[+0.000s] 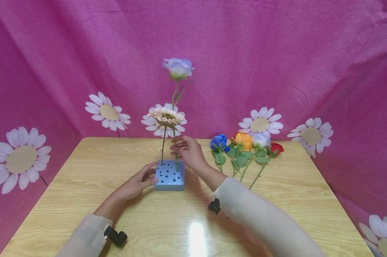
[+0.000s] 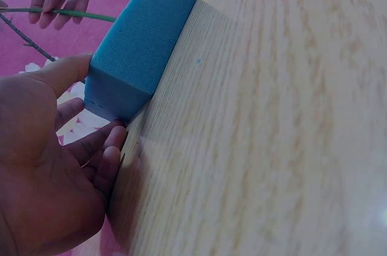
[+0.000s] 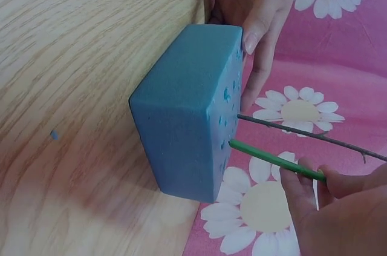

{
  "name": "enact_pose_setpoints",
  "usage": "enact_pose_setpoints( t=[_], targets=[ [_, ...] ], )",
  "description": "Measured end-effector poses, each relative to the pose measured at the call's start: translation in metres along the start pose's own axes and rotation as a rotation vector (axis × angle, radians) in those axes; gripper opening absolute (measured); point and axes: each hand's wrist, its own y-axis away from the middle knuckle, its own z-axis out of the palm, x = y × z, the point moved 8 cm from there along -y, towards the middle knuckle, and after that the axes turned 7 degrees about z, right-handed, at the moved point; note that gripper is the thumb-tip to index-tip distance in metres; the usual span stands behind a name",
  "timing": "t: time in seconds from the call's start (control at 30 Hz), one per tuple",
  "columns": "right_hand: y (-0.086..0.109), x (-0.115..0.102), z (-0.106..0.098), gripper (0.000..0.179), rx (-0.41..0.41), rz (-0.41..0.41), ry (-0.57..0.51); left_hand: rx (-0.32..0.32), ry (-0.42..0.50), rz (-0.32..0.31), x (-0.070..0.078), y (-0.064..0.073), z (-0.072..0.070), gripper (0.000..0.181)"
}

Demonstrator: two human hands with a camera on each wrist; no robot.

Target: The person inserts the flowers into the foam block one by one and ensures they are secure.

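A blue foam block (image 1: 169, 182) with several holes in its top stands on the table. My left hand (image 1: 133, 185) holds its left side, the thumb against the top edge. Between thumb and fingers my right hand (image 1: 190, 153) pinches the green stem (image 3: 266, 158) of a pale lilac flower (image 1: 179, 67), which stands tall above the block. That stem's lower end meets the holed face; how deep it sits, I cannot tell. Beside it, a cream daisy-like flower (image 1: 166, 117) stands in the block on a thin dark stem (image 3: 302, 132).
On the table right of the block lie a blue flower (image 1: 219, 142), an orange flower (image 1: 243, 141), a white flower (image 1: 261, 139) and a red flower (image 1: 276, 149) with leafy stems. Pink cloth (image 1: 212, 89) with printed daisies surrounds the wooden table (image 1: 122, 153). A small blue crumb (image 3: 54, 135) lies near the block.
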Motion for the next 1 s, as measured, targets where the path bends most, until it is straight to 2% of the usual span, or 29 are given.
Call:
enact_pose_setpoints(
  t=[0.33, 0.77, 1.0],
  targets=[
    [-0.003, 0.0, 0.011, 0.023, 0.013, -0.023, 0.028, 0.006, -0.01, 0.026, 0.001, 0.0, -0.001, 0.069],
    [-0.012, -0.002, 0.015, 0.023, 0.041, -0.037, 0.015, 0.002, 0.003, 0.044, 0.004, 0.001, -0.001, 0.068],
    [-0.014, -0.002, 0.017, 0.021, 0.048, -0.036, 0.02, -0.002, 0.01, 0.026, 0.004, 0.002, 0.0, 0.068]
  ],
)
